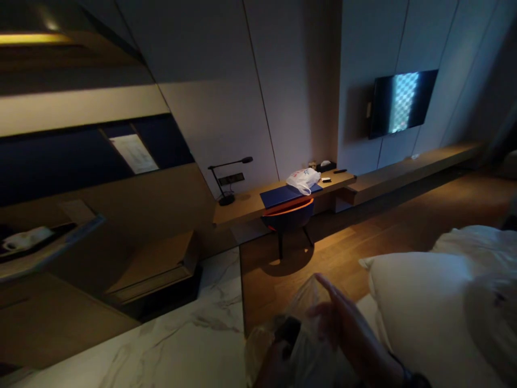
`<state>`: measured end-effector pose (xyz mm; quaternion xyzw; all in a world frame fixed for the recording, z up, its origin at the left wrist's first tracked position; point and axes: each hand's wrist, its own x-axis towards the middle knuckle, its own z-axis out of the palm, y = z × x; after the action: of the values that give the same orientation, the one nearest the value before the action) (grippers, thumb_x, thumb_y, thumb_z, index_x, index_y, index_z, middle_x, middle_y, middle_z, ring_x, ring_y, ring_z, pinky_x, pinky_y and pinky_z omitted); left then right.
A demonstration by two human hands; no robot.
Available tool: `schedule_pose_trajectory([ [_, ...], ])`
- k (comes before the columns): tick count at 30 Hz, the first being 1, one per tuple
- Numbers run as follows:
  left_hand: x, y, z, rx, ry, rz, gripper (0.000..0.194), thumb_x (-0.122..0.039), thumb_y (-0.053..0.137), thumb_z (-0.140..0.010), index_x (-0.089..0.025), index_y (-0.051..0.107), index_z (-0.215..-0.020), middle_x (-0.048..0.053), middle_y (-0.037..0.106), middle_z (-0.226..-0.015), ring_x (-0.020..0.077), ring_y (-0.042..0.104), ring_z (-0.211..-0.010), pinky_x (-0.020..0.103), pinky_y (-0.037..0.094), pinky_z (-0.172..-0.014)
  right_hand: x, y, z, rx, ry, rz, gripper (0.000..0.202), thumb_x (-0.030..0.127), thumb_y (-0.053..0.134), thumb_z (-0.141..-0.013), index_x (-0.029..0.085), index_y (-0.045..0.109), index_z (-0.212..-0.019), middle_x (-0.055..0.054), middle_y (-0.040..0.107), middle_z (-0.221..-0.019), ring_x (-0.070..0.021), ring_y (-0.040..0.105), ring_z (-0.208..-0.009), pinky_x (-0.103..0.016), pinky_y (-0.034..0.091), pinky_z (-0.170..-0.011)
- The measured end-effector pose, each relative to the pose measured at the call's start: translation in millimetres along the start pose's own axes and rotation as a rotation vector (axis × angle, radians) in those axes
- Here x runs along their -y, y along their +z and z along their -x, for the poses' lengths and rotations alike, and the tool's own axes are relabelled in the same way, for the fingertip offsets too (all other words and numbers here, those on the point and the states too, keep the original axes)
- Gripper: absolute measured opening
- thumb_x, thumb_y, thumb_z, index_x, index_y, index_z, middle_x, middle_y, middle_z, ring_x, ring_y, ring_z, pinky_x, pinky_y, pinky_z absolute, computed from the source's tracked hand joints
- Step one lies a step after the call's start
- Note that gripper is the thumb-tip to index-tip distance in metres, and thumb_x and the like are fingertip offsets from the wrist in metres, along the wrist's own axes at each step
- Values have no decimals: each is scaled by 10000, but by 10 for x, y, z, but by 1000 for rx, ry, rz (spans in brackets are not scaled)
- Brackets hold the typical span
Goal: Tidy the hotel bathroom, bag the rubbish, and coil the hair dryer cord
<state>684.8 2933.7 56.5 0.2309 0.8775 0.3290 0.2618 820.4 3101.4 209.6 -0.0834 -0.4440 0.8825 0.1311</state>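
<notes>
Dim hotel room. Biggest thing near me: the bed (436,318), white duvet and pillow, directly right of my fingers and almost touching my right forearm. Floor under my hands is split: white marble tile (181,339) to the left, wood planks (363,237) ahead. Far ahead of my fingers, against the wall, the long tabletop (246,205) runs left to right. TV (404,101) is on the wall above its right stretch, screen lit. Low wooden bench (157,264) sits ahead-left of my hands, well apart. Chair (288,218) with an orange rim is pushed under the tabletop, straight ahead. On the tabletop: blue mat (283,195), a white printed bag (302,179) lying on its right end, a black desk lamp (228,180) to the left.

In hand: a thin clear plastic bag (307,328), crumpled, at the bottom of view, just left of the bed edge. Right hand (343,323) lies on top of it, fingers (329,285) stretched flat, not clenched. Left hand (278,361) is under the bag, mostly cut off and dark; looks closed on the bag's lower part, grip detail blurred. Something dark (288,328) shows inside or behind the bag; can't tell what it is.
</notes>
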Motion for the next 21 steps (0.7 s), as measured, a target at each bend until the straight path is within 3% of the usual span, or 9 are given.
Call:
schedule_pose_trajectory([
  [3, -55, -457, -630, -61, 128, 8, 217, -276, 523, -643, -224, 651, -812, 27, 674, -807, 221, 625, -809, 320, 469, -732, 197, -100, -762, -102, -55, -12, 899, 681, 653, -739, 237, 322, -1447, -106, 641, -911, -116, 531, -525, -140, 279, -384],
  [5, -202, -811, -1063, -76, 175, 31, 250, -243, 492, -647, -212, 646, -843, 28, 659, -777, 193, 610, -740, 292, 460, -685, 352, -137, -1218, -206, -56, -42, 951, 650, 726, -663, 250, 344, -1437, -101, 644, -896, -115, 524, -537, -138, 281, -400],
  [8, -552, -1284, -1706, -68, 245, 73, 235, -254, 480, -692, -187, 636, -854, 32, 639, -780, 173, 589, -727, 265, 453, -672, 609, -168, -1782, -359, -40, -86, 983, 637, 785, -571, 293, 397, -1406, -90, 648, -909, -118, 526, -559, -135, 292, -422],
  [11, -967, -1619, -2316, -17, 289, 84, 222, -223, 455, -709, -157, 632, -827, 32, 617, -759, 155, 561, -697, 242, 426, -636, 845, -267, -2223, -478, -79, -84, 986, 654, 800, -531, 314, 435, -1381, -103, 653, -951, -124, 528, -566, -136, 296, -420],
  [16, -1670, -2038, -3376, 67, 399, 6, 239, -205, 479, -743, -141, 664, -878, 39, 638, -789, 152, 559, -708, 248, 412, -660, 1141, -755, -2986, -645, -108, -108, 1055, 626, 841, -449, 326, 439, -1378, -114, 655, -972, -140, 538, -583, -147, 336, -428],
  [19, -2108, -2356, -4165, -22, 475, -64, 260, -210, 508, -763, -130, 660, -958, 59, 651, -869, 170, 579, -801, 262, 426, -731, 1340, -1131, -3595, -649, -148, -94, 1017, 619, 828, -493, 327, 433, -1383, -118, 654, -988, -151, 554, -609, -157, 362, -442],
  [21, -2415, -2581, -4756, -116, 499, -72, 288, -200, 523, -766, -121, 642, -1016, 73, 648, -921, 174, 584, -838, 272, 441, -774, 1553, -1344, -4026, -665, -149, -112, 1050, 609, 843, -457, 317, 438, -1380, -125, 652, -999, -155, 556, -613, -166, 383, -450],
])
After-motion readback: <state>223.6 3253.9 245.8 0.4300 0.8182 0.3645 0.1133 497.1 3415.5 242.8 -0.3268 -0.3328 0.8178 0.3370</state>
